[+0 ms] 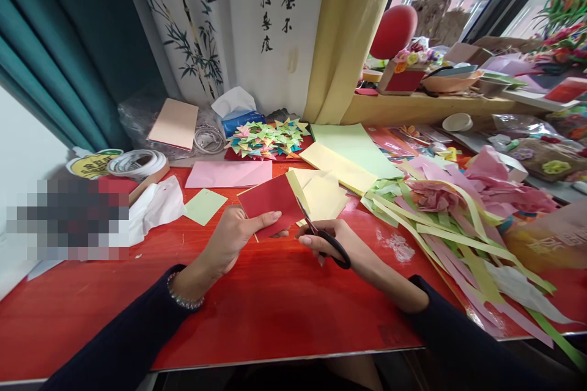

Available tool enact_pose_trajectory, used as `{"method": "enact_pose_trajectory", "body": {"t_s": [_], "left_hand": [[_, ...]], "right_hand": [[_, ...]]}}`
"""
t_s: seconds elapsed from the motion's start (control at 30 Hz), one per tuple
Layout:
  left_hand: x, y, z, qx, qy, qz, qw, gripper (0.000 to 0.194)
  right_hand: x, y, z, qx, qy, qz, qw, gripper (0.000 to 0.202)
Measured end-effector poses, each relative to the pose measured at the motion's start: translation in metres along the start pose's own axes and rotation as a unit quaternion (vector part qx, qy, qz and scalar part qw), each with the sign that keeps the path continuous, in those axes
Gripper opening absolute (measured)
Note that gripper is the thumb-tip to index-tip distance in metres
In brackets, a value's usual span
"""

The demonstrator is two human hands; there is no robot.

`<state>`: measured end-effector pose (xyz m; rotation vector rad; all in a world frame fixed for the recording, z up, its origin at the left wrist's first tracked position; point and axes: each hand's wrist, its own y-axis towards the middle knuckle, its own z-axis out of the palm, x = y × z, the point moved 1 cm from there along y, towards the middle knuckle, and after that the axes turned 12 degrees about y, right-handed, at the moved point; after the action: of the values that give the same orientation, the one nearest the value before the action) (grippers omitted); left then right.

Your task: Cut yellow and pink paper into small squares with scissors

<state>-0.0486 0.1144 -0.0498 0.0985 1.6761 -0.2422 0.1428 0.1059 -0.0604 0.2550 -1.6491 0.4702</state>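
Observation:
My left hand (233,235) grips a red card (270,198) by its lower left, thumb on top and fingertips showing underneath. A strip of yellow paper (296,188) edges the card along its right side. In my right hand (346,244) is a pair of scissors (337,246) with black handles, its blades at the card's right edge. Just behind the card lie loose pale yellow sheets (323,195). To the left of it a light green square of paper (205,206) lies flat on the red table (275,311).
Pink paper (229,175) and a pile of folded paper stars (268,139) lie at the back. Long paper strips (458,244) heap up on the right, some over the table edge. A tape roll (137,164) and white tissue (156,204) sit at left.

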Motion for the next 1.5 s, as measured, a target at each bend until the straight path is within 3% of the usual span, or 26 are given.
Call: {"method": "enact_pose_trajectory", "body": {"t_s": [0.33,0.63,0.7,0.8,0.87,1.17,1.5], "left_hand": [[0.003,0.0,0.005,0.021,0.004,-0.006,1.0,0.019],[0.004,-0.003,0.01,0.035,-0.035,-0.023,0.999,0.016],[0.005,-0.004,0.011,0.034,-0.036,-0.028,0.998,0.016],[0.005,-0.004,0.011,0.025,-0.031,-0.022,0.999,0.015],[0.004,-0.005,0.012,0.026,-0.035,-0.019,0.999,0.014],[0.005,-0.006,0.015,0.03,0.019,-0.042,0.999,0.022],[0.006,-0.008,0.019,0.058,-0.006,-0.045,0.997,0.017]], "right_hand": [[0.006,-0.001,0.005,-0.013,0.008,0.011,1.0,0.047],[0.0,0.001,0.006,-0.028,0.054,0.012,0.998,0.039],[-0.001,0.002,0.007,-0.04,0.084,0.02,0.995,0.053],[-0.003,0.003,0.008,-0.057,0.124,0.008,0.991,0.099],[-0.005,0.003,0.008,-0.055,0.134,-0.006,0.989,0.107],[-0.003,0.0,0.008,-0.054,0.136,0.006,0.989,0.103],[-0.003,0.001,0.007,-0.061,0.139,0.02,0.988,0.103]]}}
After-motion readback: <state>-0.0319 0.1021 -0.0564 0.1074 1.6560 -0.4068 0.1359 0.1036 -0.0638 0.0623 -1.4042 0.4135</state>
